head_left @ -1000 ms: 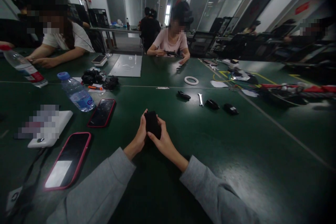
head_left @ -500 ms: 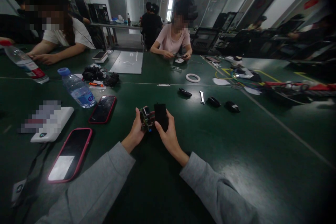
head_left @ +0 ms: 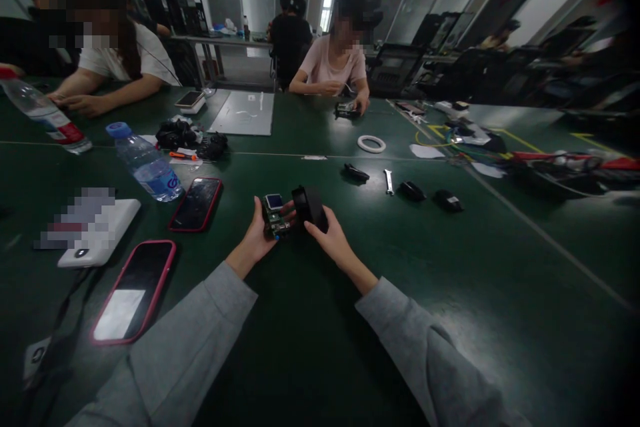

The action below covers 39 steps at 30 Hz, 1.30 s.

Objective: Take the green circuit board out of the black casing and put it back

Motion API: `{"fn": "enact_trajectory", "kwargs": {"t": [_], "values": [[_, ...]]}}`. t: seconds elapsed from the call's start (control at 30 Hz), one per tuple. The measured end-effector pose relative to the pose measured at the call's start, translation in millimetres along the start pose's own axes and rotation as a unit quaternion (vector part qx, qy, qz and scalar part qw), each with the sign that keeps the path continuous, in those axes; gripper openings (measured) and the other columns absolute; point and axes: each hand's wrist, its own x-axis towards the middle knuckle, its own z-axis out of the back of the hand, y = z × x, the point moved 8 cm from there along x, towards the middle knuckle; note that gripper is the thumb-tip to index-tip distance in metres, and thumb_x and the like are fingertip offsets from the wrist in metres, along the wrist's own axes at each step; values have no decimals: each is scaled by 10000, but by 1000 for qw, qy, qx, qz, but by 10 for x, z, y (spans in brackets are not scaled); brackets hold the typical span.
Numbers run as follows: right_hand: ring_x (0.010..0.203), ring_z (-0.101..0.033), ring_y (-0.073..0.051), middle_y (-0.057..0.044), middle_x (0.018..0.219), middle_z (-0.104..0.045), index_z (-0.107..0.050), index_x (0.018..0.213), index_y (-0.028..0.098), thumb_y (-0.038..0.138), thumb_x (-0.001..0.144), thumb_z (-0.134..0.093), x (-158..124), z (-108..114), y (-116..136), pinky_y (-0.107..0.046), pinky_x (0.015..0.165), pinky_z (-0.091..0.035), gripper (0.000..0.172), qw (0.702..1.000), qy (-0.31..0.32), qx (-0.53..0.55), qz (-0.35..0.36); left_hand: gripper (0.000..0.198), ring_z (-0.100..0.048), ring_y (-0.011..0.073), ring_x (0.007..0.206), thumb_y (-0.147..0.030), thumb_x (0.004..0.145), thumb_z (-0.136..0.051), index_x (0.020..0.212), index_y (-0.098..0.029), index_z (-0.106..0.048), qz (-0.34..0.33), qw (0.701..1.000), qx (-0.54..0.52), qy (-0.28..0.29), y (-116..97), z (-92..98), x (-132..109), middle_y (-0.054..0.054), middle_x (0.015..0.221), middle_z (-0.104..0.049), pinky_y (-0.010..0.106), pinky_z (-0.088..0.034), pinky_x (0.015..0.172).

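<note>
My left hand grips a green circuit board that carries a small screen at its top and a blue part at its lower edge. Beside it, my right hand is closed around a black plastic case, with the thumb on its near side. The case is tilted and its rim faces the board. A narrow gap, with fingertips partly in it, lies between the two. Both are held above the green table. Some fingers of each hand are hidden behind what they hold.
Left lie two red-cased phones, a white power bank and a tilted water bottle. Ahead are a wrench, black bundles and a white ring. A co-worker in pink sits opposite; another sits at left.
The black case has turned in my right hand, so its rim and side now show. The board has tipped so its screen faces up. The co-worker opposite has lowered a device toward the table.
</note>
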Motion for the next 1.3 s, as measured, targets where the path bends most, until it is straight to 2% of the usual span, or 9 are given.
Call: {"fn": "enact_trajectory", "kwargs": {"t": [0.13,0.3,0.63,0.8,0.9,0.97,1.07,1.13,1.3], "values": [[1163,-579,-237,-107,1276,-576,-443,1411,204,560,901,-551,-7,24,-110,-457,1064,-460,631,999,-20,33,-23,619,-623,263,1213,-671,944,-400,1253,-180,-614,-6,1000,-28,-1,-32,-19,-29,137,1354,-633,409,-510,995],[1213,-560,-227,-116,1319,-565,-510,1350,190,538,942,-508,-34,50,-55,-423,1081,-444,536,999,-32,24,-7,618,-600,264,1245,-651,968,-358,1301,-181,-581,6,999,-39,5,-34,-81,-82,139,1369,-620,426,-493,1015],[1161,-517,-239,-111,1203,-607,-618,1207,191,461,971,-429,-56,153,-4,-456,1053,-413,405,988,-102,-112,40,585,-714,230,961,-600,995,-336,1238,-139,-603,29,996,-84,0,-25,-75,-84,124,1110,-729,390,-574,850],[1101,-506,-238,-113,1146,-601,-615,1150,189,455,990,-384,-72,238,-27,-463,1008,-422,387,978,-147,-146,30,560,-723,220,904,-603,981,-387,1213,-151,-622,44,994,-98,-2,-2,-35,-62,121,1074,-738,369,-593,802],[1135,-479,-248,-120,1174,-568,-583,1184,188,471,991,-390,-145,323,92,-498,1025,-401,394,962,-203,-177,51,538,-719,218,922,-588,985,-393,1126,-140,-654,38,995,-94,5,-10,-40,-68,119,1086,-737,367,-588,814],[1177,-467,-246,-121,1209,-543,-558,1219,190,444,992,-416,-241,310,292,-500,1038,-395,369,949,-226,-194,106,534,-714,223,955,-577,994,-377,1066,-136,-669,29,996,-86,11,-21,-55,-86,114,1095,-737,369,-581,833],[1139,-509,-217,-110,1190,-547,-552,1198,200,374,999,-442,-395,84,596,-420,966,-463,286,950,-175,-175,191,498,-698,226,1030,-497,1031,-331,1061,-146,-683,12,998,-66,23,-42,-91,-121,100,1154,-727,374,-561,890],[1026,-557,-184,-97,1144,-562,-549,1172,201,353,1003,-446,-459,-130,676,-359,873,-502,250,964,-115,-138,195,445,-674,224,1106,-421,1044,-330,1087,-161,-688,-2,998,-48,29,-57,-114,-138,84,1221,-709,365,-537,943],[958,-611,-157,-67,1099,-618,-544,1162,200,448,986,-498,-412,-557,431,-317,846,-523,308,998,-3,4,55,411,-578,248,1284,-398,1030,-381,1233,-176,-662,-31,999,-18,37,-79,-158,-138,103,1358,-643,391,-467,1054]]}}
